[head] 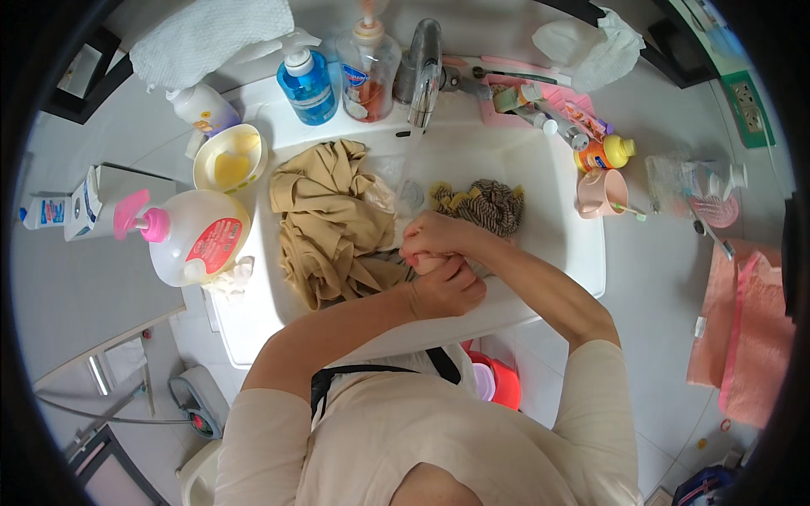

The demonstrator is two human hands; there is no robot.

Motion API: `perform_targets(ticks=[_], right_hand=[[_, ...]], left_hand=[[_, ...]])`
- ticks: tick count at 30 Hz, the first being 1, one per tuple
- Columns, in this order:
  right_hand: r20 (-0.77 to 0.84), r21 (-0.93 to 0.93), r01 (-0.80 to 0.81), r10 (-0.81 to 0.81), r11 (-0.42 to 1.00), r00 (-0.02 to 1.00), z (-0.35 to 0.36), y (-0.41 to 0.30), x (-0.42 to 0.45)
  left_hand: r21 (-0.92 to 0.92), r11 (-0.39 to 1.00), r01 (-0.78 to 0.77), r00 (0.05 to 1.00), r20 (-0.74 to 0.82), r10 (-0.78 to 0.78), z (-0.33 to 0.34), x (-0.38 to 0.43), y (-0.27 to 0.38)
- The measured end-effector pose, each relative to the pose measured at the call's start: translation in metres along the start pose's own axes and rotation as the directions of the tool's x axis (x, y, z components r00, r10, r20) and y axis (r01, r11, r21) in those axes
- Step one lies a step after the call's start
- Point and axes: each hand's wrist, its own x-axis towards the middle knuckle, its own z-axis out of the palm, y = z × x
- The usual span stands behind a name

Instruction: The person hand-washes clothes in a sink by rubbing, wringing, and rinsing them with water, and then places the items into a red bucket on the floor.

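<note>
My left hand (pixel 450 291) and my right hand (pixel 436 235) are close together over the front of a white washbasin (pixel 557 240). Both have their fingers closed on a small pale pink cloth (pixel 431 263), mostly hidden by the fingers. Left of them a heap of tan fabric (pixel 335 209) fills that side of the basin. A bunched black-and-white patterned cloth with yellow edging (pixel 490 205) lies just beyond my right hand. Water runs from the chrome faucet (pixel 425 76) into the basin behind my hands.
On the left rim stand a large pump bottle (pixel 196 237) and a bowl with yellow contents (pixel 247 142). Behind are a blue pump bottle (pixel 307 88) and a clear one (pixel 368 76). To the right are a pink tray (pixel 493 114) of tubes and a pink cup (pixel 591 196) with a toothbrush.
</note>
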Motion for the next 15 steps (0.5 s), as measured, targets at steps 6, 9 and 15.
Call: perform_targets(ticks=[6,9,15], right_hand=[[-0.095,-0.136,0.011,-0.024,0.991,0.995,0.014,0.019,0.026],[-0.210,-0.192,0.003,-0.044,0.981,0.977,0.024,0.019,0.030],[-0.383,-0.389,-0.118,-0.044,0.914,0.923,0.035,0.010,0.025]], left_hand=[[-0.012,1.000,-0.026,0.994,0.104,0.027,0.005,-0.015,0.000],[0.027,0.999,-0.029,0.995,0.101,0.026,0.014,-0.025,0.003],[-0.022,0.995,-0.096,0.989,0.108,0.097,0.024,-0.038,0.003]])
